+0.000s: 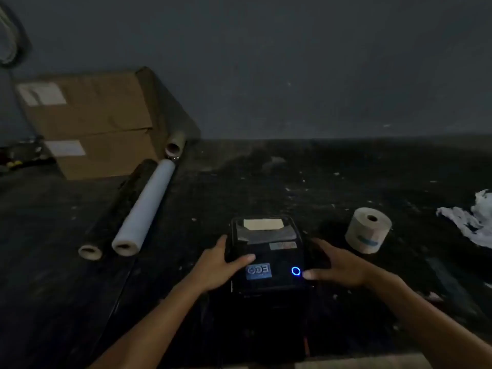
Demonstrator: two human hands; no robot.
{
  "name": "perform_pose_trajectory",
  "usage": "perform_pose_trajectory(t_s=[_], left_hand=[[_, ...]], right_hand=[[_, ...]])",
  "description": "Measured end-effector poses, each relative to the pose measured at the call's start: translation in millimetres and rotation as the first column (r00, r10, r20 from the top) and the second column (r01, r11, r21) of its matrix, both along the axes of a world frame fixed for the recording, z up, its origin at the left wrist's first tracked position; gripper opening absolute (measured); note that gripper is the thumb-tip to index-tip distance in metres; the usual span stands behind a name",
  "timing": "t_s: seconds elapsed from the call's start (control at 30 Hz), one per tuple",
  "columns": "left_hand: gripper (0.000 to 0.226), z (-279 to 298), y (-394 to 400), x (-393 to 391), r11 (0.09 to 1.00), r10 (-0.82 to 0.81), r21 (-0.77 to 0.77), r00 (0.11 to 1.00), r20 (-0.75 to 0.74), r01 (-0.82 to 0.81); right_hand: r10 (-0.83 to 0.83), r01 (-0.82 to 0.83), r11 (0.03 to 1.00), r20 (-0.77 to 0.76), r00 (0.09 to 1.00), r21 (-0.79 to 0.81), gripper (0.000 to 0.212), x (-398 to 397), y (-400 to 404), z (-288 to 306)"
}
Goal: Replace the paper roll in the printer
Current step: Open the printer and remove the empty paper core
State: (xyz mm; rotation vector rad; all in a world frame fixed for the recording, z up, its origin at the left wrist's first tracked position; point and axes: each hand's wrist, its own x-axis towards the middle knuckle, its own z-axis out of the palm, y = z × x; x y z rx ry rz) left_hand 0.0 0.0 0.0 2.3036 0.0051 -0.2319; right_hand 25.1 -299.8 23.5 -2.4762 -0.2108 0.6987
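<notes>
A small black printer (269,253) sits on the dark table in front of me, its lid down, a blue ring lit on its top at the right. My left hand (217,265) grips the printer's left side, thumb lying across the top. At the printer's right side is my right hand (338,265); its thumb points at the blue ring and its fingers reach along the side. A paper roll (368,230) stands on the table to the right of the printer, apart from both hands.
Two long rolls, one dark (119,209) and one white (145,209), lie on the table at the left. Behind them stand stacked cardboard boxes (90,123) against the wall. Crumpled white paper (474,219) lies at the right edge. Small scraps dot the table.
</notes>
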Motion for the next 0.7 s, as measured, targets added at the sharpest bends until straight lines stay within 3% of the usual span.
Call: perform_pose_trajectory(t_s=[0.07,0.23,0.4,0.7], left_hand=[[0.1,-7,-4,-7,0.998,-0.038,-0.059,0.999,-0.038,0.036],[0.101,-24,-10,-24,0.991,-0.076,-0.111,0.997,0.028,0.079],[0.119,-31,-8,-33,0.986,-0.129,-0.099,0.991,0.026,0.131],[0.126,-31,-9,-36,0.992,-0.094,-0.085,0.995,0.013,0.095]], right_hand=[[0.037,-0.033,0.997,-0.048,0.998,0.07,0.129,-3,4,-5],[0.055,-0.048,0.99,-0.046,0.997,0.136,0.137,-9,14,-24],[0.045,-0.041,0.991,-0.026,0.999,0.124,0.137,-10,15,-29],[0.042,-0.042,0.998,0.012,0.999,0.052,0.132,-11,15,-31]])
